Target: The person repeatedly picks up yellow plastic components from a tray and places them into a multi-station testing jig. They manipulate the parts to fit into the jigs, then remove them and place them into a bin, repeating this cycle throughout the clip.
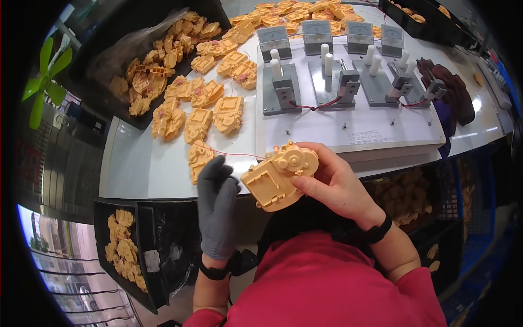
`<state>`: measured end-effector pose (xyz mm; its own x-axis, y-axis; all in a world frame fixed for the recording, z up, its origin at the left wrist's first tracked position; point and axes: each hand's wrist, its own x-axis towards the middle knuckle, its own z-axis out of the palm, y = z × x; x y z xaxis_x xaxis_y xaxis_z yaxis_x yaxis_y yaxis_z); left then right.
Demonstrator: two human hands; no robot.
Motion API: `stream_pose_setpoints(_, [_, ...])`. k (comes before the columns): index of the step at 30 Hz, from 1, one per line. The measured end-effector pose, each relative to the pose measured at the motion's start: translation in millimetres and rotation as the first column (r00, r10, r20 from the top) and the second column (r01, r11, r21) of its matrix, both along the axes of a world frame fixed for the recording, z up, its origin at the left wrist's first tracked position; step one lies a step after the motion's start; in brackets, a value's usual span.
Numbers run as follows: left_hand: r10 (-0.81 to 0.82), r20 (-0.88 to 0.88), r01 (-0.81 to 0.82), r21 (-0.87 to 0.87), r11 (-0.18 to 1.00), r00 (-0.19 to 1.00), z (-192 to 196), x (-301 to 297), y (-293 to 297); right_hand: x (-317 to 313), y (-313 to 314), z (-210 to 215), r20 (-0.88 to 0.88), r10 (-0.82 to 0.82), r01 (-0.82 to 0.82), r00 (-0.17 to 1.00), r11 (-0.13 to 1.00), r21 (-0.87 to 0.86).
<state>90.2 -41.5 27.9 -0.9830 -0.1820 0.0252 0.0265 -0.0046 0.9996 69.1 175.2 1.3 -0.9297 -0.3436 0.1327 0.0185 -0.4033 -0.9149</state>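
Observation:
My right hand (339, 188), bare, grips a yellow-orange plastic gear housing (280, 177) in front of the table edge. The housing has a rectangular recess on one side and round gear shapes on the other. From its upper side a thin red wire (239, 155) runs left, past the fingertips of my other hand. My left hand (218, 204), in a grey glove, is beside the housing and apart from it. Its fingers are half curled, with a gap to the thumb, and nothing shows between them. Another housing (200, 158) lies on the table just beyond the glove.
A white-topped board (354, 139) carries several grey fixtures with white posts and small dial meters (317, 37). Similar housings (229, 114) are spread to the left and back. Black bins (158, 261) of parts stand at the left. Dark cloth (452, 90) lies right, a green fan (46, 82) far left.

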Motion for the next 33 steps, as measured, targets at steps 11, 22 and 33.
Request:
stream_pose_setpoints(11, [-0.328, -0.051, 0.329, 0.275, 0.903, 0.943, 14.7, -16.6, -14.5, -7.9, -43.7, 30.8, -0.912, -0.042, 0.629, 0.408, 0.737, 0.248])
stream_pose_setpoints(22, [-0.398, 0.149, 0.061, 0.881, 0.468, 0.905, 34.2, -81.3, -39.7, -54.6, -15.8, 14.7, -0.553, -0.371, 0.591, 0.746, 0.752, 0.293])
stream_pose_setpoints(33, [-0.463, 0.172, 0.051, 0.901, 0.43, 0.869, 43.5, -95.2, -27.5, -64.3, -16.4, 9.2, -0.451, -0.449, 0.584, 0.771, 0.782, 0.22])
